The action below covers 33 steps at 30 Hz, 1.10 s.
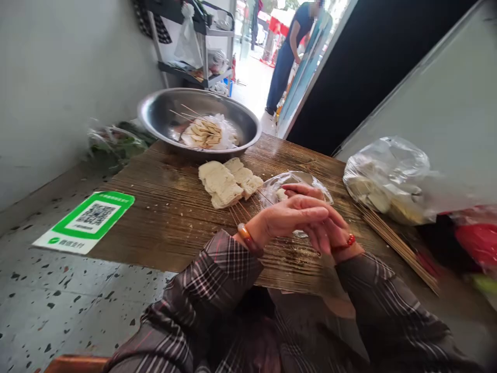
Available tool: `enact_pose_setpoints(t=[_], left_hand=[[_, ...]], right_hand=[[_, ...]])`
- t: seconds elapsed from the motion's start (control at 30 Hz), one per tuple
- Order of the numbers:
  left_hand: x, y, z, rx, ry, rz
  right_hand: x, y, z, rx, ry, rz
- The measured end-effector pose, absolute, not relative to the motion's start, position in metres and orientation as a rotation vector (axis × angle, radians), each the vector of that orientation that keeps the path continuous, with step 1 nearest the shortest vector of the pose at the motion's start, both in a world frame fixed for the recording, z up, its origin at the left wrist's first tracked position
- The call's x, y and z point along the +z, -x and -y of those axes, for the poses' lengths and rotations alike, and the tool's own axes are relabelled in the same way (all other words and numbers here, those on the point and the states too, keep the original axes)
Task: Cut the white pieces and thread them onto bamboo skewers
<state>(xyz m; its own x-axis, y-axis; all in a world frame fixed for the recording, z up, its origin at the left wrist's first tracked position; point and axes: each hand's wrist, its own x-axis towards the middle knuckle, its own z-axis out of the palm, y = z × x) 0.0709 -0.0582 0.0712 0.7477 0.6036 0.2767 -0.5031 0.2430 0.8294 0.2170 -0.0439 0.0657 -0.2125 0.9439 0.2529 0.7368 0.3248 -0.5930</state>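
Note:
My left hand (281,216) and my right hand (337,230) meet over the near part of the wooden table (155,228), fingers overlapping and bent around each other. Whatever lies between them, if anything, is hidden. Just behind my fingers is a clear plastic bag (316,185) with a pale piece of food inside it. To the left of my hands, skewered slabs of pale, spongy food (220,185) lie side by side, their thin sticks (239,213) pointing toward my left wrist.
A large steel basin (155,122) holds more skewered slices at the back. Bare skewers (399,246) lie on the right below a filled plastic bag (384,176). A green QR-code card (89,220) is at the left edge. Beyond the doorway a person (289,57) stands beside shelves (219,32).

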Motion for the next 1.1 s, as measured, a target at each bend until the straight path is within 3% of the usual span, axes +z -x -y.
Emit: enact_pose_setpoints(t=[0.1, 0.27, 0.67, 1.1], left_hand=[[0.071, -0.075, 0.046, 0.955, -0.976, -0.102], [0.061, -0.075, 0.021, 1.347, -0.699, -0.552], [0.055, -0.083, 0.009, 1.406, -0.871, -0.789], [0.05, -0.084, 0.009, 1.369, -0.933, -0.845]], right_hand=[[0.078, -0.243, 0.028, 0.577, 1.409, 1.891], [0.077, -0.303, 0.04, 0.633, 1.388, 1.6], [0.05, -0.501, 0.049, 0.022, 1.972, 1.363], [0.011, -0.486, 0.017, -0.166, 2.256, 1.74]])
